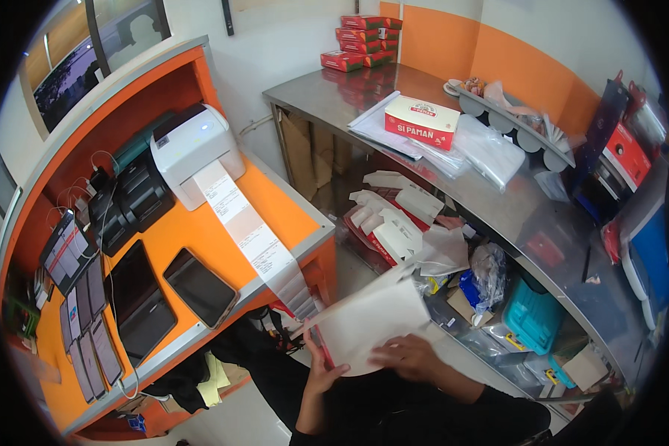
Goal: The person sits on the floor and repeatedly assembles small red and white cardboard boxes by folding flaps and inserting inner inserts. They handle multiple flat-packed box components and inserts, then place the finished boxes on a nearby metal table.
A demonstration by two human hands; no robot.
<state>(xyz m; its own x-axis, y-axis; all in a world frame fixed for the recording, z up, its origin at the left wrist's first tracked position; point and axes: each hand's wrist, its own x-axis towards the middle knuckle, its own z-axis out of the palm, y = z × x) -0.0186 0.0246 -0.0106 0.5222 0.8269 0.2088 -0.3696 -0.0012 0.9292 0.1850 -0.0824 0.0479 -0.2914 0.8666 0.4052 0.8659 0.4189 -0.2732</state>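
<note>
A cardboard food carton point(371, 327), white inside with a red edge on its left, is held tilted over my lap. My left hand point(321, 369) grips its lower left edge, thumb on the white inner face and fingers behind. My right hand point(411, 358) rests over the lower right part of that face, fingers loosely bent and a little apart, slightly blurred. Just beyond the carton, a long strip of printed labels point(256, 241) hangs from a white label printer point(197, 152) and reaches down to its upper left corner.
The orange counter point(275, 189) at left carries a tablet point(141, 301), a larger phone point(200, 286) and several phones. On the steel table point(319, 93) stand a red and cream box point(421, 123), plastic bags and stacked red boxes point(360, 44). Opened cartons point(394, 223) and a teal case point(535, 316) lie below.
</note>
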